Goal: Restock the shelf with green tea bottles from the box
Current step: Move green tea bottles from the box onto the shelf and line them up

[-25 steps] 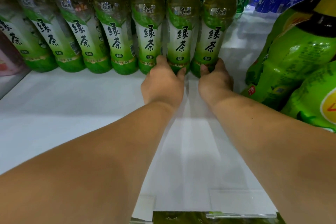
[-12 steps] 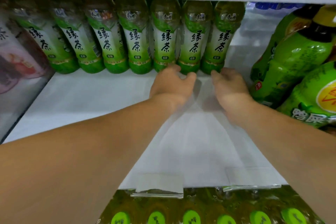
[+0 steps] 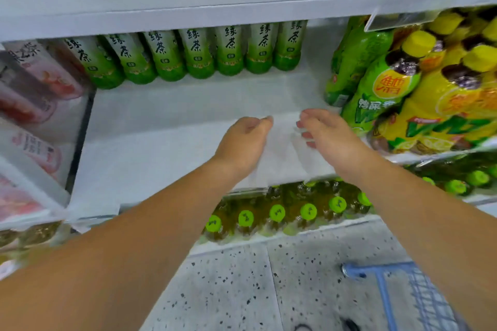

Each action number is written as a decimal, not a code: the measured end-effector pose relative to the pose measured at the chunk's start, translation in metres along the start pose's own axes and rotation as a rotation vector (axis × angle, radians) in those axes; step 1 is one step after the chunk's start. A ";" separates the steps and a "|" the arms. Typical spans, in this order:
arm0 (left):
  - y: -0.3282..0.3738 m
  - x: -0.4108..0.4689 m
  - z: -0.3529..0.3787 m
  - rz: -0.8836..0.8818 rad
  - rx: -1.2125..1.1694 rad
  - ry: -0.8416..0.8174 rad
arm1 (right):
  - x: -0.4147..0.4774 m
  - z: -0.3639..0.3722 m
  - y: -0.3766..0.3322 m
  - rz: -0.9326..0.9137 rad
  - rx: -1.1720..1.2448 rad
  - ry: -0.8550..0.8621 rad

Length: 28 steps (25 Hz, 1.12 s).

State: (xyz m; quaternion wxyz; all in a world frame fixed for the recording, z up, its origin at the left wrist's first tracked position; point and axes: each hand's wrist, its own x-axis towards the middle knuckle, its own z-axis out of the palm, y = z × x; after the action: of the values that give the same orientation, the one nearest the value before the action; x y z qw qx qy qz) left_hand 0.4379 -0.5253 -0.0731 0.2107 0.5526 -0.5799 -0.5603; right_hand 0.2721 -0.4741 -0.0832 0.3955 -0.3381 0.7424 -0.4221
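Several green tea bottles (image 3: 199,54) with white-and-green labels stand in a row at the back of the white shelf (image 3: 150,142). My left hand (image 3: 243,142) and my right hand (image 3: 326,134) hover side by side over the shelf's front part, well short of the row. Both hands hold nothing, with fingers loosely curled and apart. The box is not in view.
Pink drink packs (image 3: 35,94) crowd the left end of the shelf, and green and yellow bottles (image 3: 403,94) crowd the right. Green-capped bottles (image 3: 277,212) fill the shelf below. Yellow items sit above. A blue cart corner (image 3: 387,293) stands on the speckled floor.
Both hands have let go of the two rightmost bottles and pulled back toward the shelf's front edge. The view has drawn back and tilted down, showing the lower shelf and floor.
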 end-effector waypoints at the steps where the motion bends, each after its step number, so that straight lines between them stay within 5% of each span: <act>1: -0.002 -0.018 -0.001 -0.029 -0.004 -0.024 | -0.018 -0.006 0.000 0.032 -0.001 -0.009; 13: 0.025 -0.211 -0.026 -0.080 0.092 -0.344 | -0.259 -0.081 -0.021 0.314 -0.033 -0.046; 28: 0.098 -0.389 0.105 0.010 0.163 -0.494 | -0.465 -0.242 0.011 0.348 0.104 0.263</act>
State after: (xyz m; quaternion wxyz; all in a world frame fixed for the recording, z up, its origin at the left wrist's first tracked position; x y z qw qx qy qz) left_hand 0.4244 -0.1634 0.1298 0.0202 0.4114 -0.6596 -0.6287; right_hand 0.2724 0.0060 0.1271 0.3790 -0.1261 0.8120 -0.4256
